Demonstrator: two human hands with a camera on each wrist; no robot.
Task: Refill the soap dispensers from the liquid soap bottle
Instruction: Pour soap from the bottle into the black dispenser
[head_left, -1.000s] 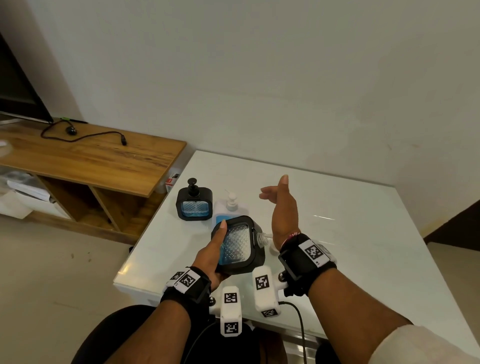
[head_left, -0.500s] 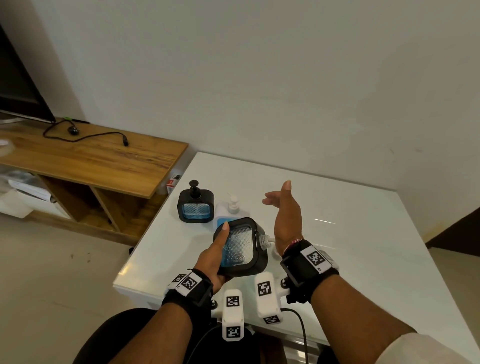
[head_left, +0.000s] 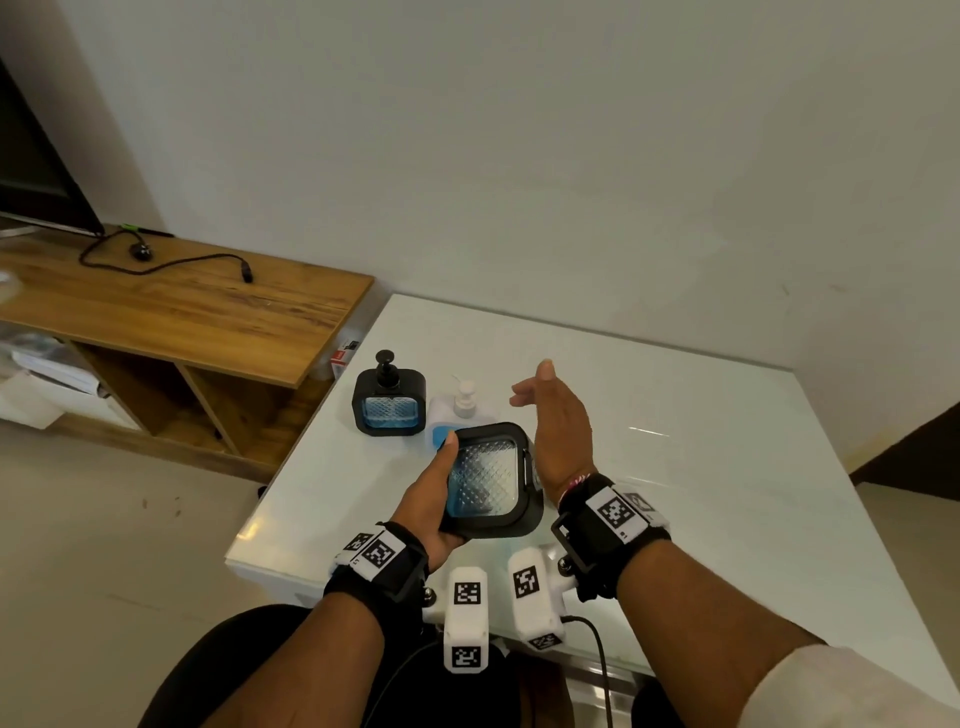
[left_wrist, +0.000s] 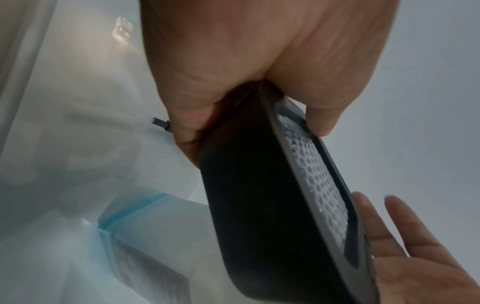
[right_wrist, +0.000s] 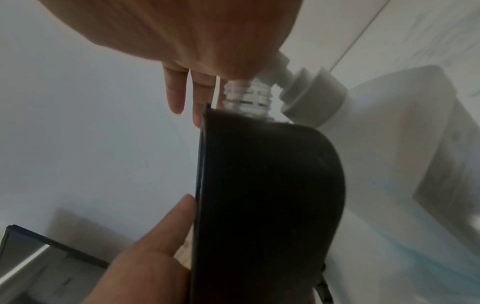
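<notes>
My left hand (head_left: 441, 483) grips a black square soap dispenser (head_left: 485, 480) with a textured clear window, tipped on its side above the table's near edge. In the right wrist view its bare threaded neck (right_wrist: 246, 96) points at my right hand (right_wrist: 194, 41). That right hand (head_left: 535, 389) is open, fingers straight, the heel of the palm at the neck. Just behind stands the white liquid soap bottle (head_left: 462, 402) with a pump and blue label. A second black dispenser (head_left: 388, 402) with its pump on stands to the left of the bottle.
The white glossy table (head_left: 701, 467) stretches to the right and back toward the wall. A wooden TV unit (head_left: 182, 322) with a black cable stands left of the table. My lap is under the near edge.
My right palm has moved in against the held dispenser's neck, which now hides behind it. The left hand keeps its grip; the dispenser has turned slightly.
</notes>
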